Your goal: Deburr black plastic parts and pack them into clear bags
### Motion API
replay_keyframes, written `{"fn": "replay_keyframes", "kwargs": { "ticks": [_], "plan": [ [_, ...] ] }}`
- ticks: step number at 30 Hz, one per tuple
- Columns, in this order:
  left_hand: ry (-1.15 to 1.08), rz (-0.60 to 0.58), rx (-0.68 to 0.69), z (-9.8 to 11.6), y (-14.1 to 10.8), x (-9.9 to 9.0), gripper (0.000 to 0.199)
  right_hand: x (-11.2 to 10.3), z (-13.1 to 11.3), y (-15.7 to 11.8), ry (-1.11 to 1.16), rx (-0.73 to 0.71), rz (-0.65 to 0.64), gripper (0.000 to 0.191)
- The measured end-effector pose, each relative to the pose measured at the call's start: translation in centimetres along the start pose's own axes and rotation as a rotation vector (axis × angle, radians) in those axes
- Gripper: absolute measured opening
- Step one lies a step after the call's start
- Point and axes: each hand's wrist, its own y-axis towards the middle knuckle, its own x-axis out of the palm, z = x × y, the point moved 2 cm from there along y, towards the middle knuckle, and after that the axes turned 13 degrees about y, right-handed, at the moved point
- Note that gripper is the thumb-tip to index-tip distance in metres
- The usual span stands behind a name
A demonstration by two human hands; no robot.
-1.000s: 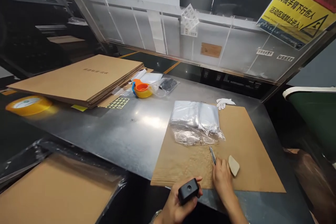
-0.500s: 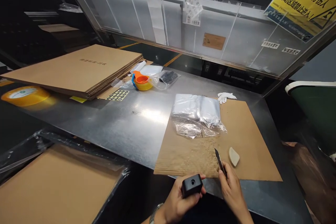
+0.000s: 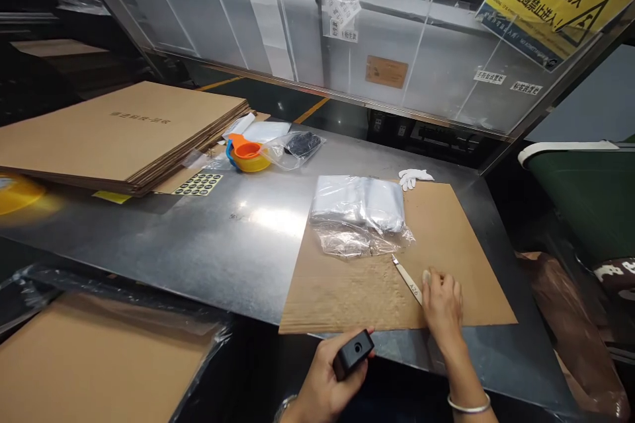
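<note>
A black block-shaped part (image 3: 353, 353) with a round hole is gripped in my left hand (image 3: 327, 377), just below the front edge of the cardboard sheet (image 3: 471, 264). My right hand (image 3: 443, 304) is over that sheet, its fingers closed around a beige piece (image 3: 426, 275), most of which they hide. Beside the right fingers, a knife with a pale handle marked A26 (image 3: 407, 281) lies on the cardboard, blade pointing away. Behind it rests a clear plastic bag of wrapped items (image 3: 357, 205).
Stacked cardboard (image 3: 133, 125) fills the table's left side, near a sticker sheet (image 3: 198, 184) and orange-yellow tape rings (image 3: 249, 155). A white glove (image 3: 415, 177) lies behind the sheet. Lower left, more cardboard (image 3: 99, 363) sits in plastic.
My right hand has put the knife down on the cardboard and taken hold of the beige piece. My left hand still holds the black part, now slightly more tilted. The view has shifted.
</note>
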Motion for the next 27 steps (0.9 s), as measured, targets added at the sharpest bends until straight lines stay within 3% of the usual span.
{"fn": "replay_keyframes", "kwargs": {
  "ticks": [4,7,11,13,16,18,21,27],
  "plan": [
    [0.093,0.010,0.027,0.5,0.0,0.1,0.033,-0.7,2.8,1.3,0.063,0.026,-0.034,0.034],
    [0.162,0.029,0.089,0.6,0.0,0.4,0.035,-2.0,2.9,1.5,0.170,0.009,-0.062,0.035],
    [0.247,0.042,0.174,0.7,0.0,0.6,0.044,-5.3,-2.2,-1.6,0.397,-0.134,-0.140,0.037],
    [0.276,0.026,0.197,0.8,0.1,0.7,0.039,-6.9,-6.3,-4.0,0.647,-0.423,-0.216,0.038],
    [0.276,0.024,0.233,1.0,0.1,0.6,0.020,-8.2,-10.6,-6.5,0.743,-0.794,-0.243,0.052],
    [0.275,0.031,0.254,1.2,0.0,0.5,0.014,-8.3,-11.5,-6.9,0.705,-0.830,-0.237,0.055],
    [0.289,-0.013,0.242,1.4,-0.1,0.6,0.014,-8.2,-11.3,-6.6,0.635,-0.743,-0.266,0.057],
    [0.271,-0.003,0.229,1.2,0.0,0.8,0.011,-8.8,-11.9,-6.7,0.640,-0.829,-0.309,0.054]
  ]
}}
